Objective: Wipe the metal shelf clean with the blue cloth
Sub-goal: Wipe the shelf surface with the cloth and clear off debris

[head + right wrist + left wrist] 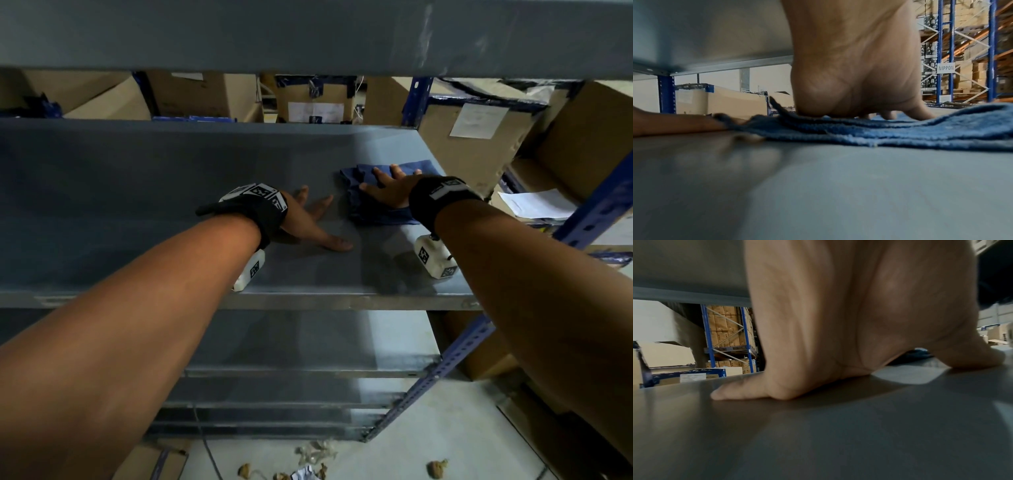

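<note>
A grey metal shelf (137,192) runs across the head view at chest height. On its right part lies a crumpled blue cloth (380,214), and my right hand (388,186) presses flat on it with straight, spread fingers. The right wrist view shows the palm (849,91) bearing down on the cloth (920,131). Just left of the cloth, my left hand (310,222) rests flat on the bare shelf, fingers spread, holding nothing. From the left wrist view, that palm (838,337) sits on the shelf surface (818,434).
Another grey shelf (308,34) hangs close overhead, and lower shelves (308,342) sit below. A blue upright post (582,219) bounds the right end. Cardboard boxes (479,144) stand behind and to the right. Paper scraps (315,455) litter the floor.
</note>
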A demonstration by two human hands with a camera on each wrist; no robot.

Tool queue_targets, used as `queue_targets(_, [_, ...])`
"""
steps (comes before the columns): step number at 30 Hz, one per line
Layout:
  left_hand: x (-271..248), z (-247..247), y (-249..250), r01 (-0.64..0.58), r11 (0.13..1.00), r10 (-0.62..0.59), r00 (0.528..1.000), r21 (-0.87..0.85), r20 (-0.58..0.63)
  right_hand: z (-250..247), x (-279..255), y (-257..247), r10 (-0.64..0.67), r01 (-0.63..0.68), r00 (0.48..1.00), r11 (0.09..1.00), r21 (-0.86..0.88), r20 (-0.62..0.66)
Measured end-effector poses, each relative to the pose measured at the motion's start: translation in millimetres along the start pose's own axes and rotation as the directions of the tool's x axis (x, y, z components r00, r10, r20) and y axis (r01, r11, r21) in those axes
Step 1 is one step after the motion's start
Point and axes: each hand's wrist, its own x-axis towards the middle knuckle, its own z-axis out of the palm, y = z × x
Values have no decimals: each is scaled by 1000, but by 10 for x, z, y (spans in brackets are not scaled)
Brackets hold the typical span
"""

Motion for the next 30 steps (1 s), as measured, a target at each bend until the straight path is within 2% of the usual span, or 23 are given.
queue_targets(3, [3,11,-4,-2,1000,2,1000,-3,-4,26,178,115,84,-85,996,972,219,17])
queue_targets(5, [2,16,-12,-7,1000,7,1000,-21,-1,67,151,108,88,-98,995,965,244,54])
queue_targets(7, [-8,9,-16,-4,1000,4,1000,-27,-5,74,158,25,124,-110,992,955,275,-32])
queue_targets(9, [-21,3,-13,-3,1000,3,1000,-15,-7,11,39,-74,-40,61,991,984,165,-130])
queue_targets(11, [-31,6,-13,-4,1000,4,1000,-12,-6,30,48,-63,-45,72,990,974,214,-130])
queue_targets(13, [-15,11,-14,-3,1000,3,1000,-15,-18,18,1,70,48,-35,998,965,259,-45])
queue_targets(14, [-10,13,-17,-1,1000,1,1000,-21,-19,49,58,145,109,-93,993,959,266,-47])
queue_targets(16, [18,22,-19,3,1000,-3,1000,-31,-14,63,106,232,246,-247,968,921,302,40])
queue_targets(18, [41,32,-21,2,999,-2,1000,-35,-9,71,166,268,266,-284,959,917,280,100])
queue_targets(20, [44,21,-25,-2,999,1,1000,-41,-6,22,131,167,109,-119,992,980,162,72])
queue_targets(22, [46,16,-32,-11,999,11,1000,-32,-10,42,118,22,-133,125,989,985,122,60])
queue_targets(24, [44,14,-32,-17,999,16,1000,-33,-8,82,135,-29,-215,208,976,962,175,24])
queue_targets(25, [33,18,-35,-15,999,15,1000,-48,-2,77,118,-11,-178,175,984,962,208,-1])
queue_targets(27, [34,16,-26,-11,998,12,1000,-54,8,85,165,126,-12,17,1000,963,268,-23])
queue_targets(30, [36,6,-31,-13,998,14,1000,-59,7,55,188,252,205,-212,977,951,226,55])
